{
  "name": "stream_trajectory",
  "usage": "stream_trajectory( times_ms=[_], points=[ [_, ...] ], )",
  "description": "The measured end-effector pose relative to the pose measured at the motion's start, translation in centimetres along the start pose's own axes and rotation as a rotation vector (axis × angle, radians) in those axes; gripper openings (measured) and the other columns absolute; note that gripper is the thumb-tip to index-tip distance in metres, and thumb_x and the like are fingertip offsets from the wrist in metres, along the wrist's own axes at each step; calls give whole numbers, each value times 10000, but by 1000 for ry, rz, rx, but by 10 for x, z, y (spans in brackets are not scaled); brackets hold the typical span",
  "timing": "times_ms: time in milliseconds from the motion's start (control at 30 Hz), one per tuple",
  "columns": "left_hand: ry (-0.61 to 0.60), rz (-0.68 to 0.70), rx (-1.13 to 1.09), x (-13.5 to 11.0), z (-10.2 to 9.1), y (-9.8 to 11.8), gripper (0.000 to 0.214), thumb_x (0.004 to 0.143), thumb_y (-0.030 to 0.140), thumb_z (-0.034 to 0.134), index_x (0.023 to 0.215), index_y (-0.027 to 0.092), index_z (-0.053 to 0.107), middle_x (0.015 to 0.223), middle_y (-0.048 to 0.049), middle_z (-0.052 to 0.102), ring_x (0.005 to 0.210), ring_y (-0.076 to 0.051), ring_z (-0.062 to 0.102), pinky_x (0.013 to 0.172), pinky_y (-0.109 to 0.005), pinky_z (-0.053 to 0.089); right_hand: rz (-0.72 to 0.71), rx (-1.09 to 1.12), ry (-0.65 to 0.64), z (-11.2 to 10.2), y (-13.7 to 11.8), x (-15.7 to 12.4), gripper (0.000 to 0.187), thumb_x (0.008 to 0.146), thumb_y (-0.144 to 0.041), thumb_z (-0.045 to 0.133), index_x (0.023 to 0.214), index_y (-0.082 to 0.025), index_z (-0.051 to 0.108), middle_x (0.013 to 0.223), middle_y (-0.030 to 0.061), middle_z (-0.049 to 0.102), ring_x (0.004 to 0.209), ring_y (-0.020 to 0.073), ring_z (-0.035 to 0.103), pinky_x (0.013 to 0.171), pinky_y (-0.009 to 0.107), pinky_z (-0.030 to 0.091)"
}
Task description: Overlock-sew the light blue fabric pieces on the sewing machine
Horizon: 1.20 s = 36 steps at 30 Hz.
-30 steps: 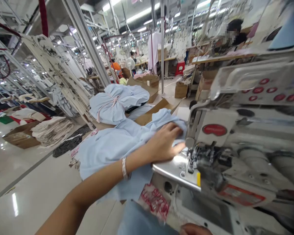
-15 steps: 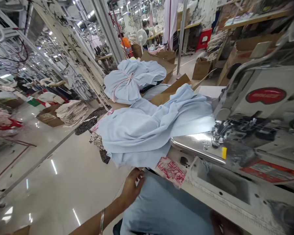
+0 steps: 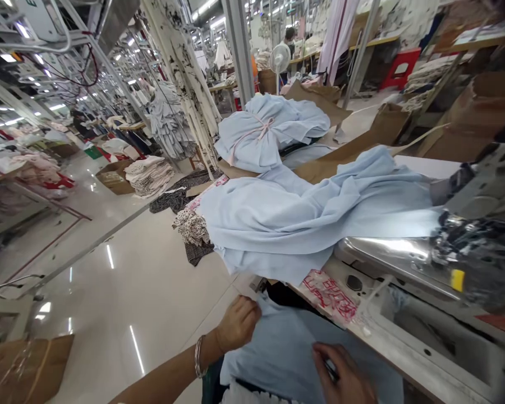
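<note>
Light blue cloth (image 3: 286, 345) lies across my lap below the table edge. My left hand (image 3: 238, 322), with a silvery bangle on the wrist, is closed on the upper left edge of this cloth. Over its right part is my right hand (image 3: 347, 373), fingers curled round a small dark tool with a shiny part (image 3: 331, 370); most of it is covered by the fingers. A larger light blue fabric piece (image 3: 273, 219) drapes over the table, its right end lying at the sewing machine (image 3: 458, 241).
A tied light blue bundle (image 3: 252, 134) lies behind the draped fabric, near cardboard (image 3: 353, 146). Red-printed plastic (image 3: 330, 294) covers part of the table edge. Patterned cloth (image 3: 193, 227) hangs at the table's left side. A painted pillar (image 3: 185, 78) stands behind.
My left hand has closed on the cloth edge and pulled it slightly down. My right hand has come up into view over the cloth. The camera view has swung left.
</note>
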<state>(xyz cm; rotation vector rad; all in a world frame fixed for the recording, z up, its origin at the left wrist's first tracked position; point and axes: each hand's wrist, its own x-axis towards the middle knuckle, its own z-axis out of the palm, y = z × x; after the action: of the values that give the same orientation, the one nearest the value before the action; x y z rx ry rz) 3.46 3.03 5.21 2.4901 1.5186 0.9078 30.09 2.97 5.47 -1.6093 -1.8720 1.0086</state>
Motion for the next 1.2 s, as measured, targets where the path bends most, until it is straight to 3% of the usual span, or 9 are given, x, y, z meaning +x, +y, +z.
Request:
stream_trajectory(
  times_ms=[200,333,433,633,733,833,933,1100,1200],
  points=[
    [87,166,126,-25,7,12,204,875,13,395,944,130,548,797,-78,577,707,-181,504,617,-332,452,-138,33,-152,17,-52,30,326,940,-410,390,971,-242,668,1006,63,655,906,184,666,748,267,501],
    [133,184,166,-23,8,9,164,874,8,430,904,114,552,773,-68,560,699,-166,465,616,-315,430,-79,-40,-214,28,-67,54,362,911,-480,465,756,-219,663,755,58,702,719,222,683,617,290,465],
    [146,171,173,-21,6,8,180,867,0,416,906,105,557,777,-81,556,725,-179,470,618,-318,426,-72,-77,-272,37,-71,71,291,863,-364,562,619,-219,622,623,27,686,604,207,664,541,269,414],
    [123,168,122,-29,-4,21,191,870,35,375,935,99,543,809,-112,568,778,-208,523,671,-363,491,-99,-105,-138,53,-74,91,362,946,-341,372,1017,-176,686,931,136,733,870,281,691,755,363,483],
    [29,132,16,-35,-9,31,179,890,55,372,990,109,510,998,-176,611,1055,-276,544,824,-429,522,-152,-63,-136,50,-73,82,416,956,-377,353,1146,-155,650,1042,144,717,971,260,676,851,355,492],
    [2,-3,-139,-34,-10,36,199,896,36,362,1046,136,446,1137,-190,595,1269,-291,441,971,-479,471,-240,-13,-256,38,-68,59,366,929,-485,455,1026,-214,681,950,47,734,860,175,692,771,245,528],
    [71,-147,-193,-25,-8,33,197,903,35,334,1025,175,398,1000,-118,614,1110,-237,536,994,-491,428,-272,-61,-338,30,-52,35,256,857,-452,599,984,-251,691,999,12,722,916,171,688,796,240,536],
    [-42,-42,-117,-4,-13,15,51,909,173,453,946,185,419,838,-62,592,784,-210,511,813,-441,417,-183,-269,-271,26,0,14,372,828,-182,498,1158,-216,667,1261,123,636,997,302,681,839,458,537],
    [-170,-8,-95,8,-24,-2,83,885,245,545,925,181,510,783,-48,611,749,-214,504,784,-419,381,-141,-341,-219,10,31,12,350,818,-165,450,1071,-190,690,1215,157,656,948,333,693,811,499,538]
  ],
)
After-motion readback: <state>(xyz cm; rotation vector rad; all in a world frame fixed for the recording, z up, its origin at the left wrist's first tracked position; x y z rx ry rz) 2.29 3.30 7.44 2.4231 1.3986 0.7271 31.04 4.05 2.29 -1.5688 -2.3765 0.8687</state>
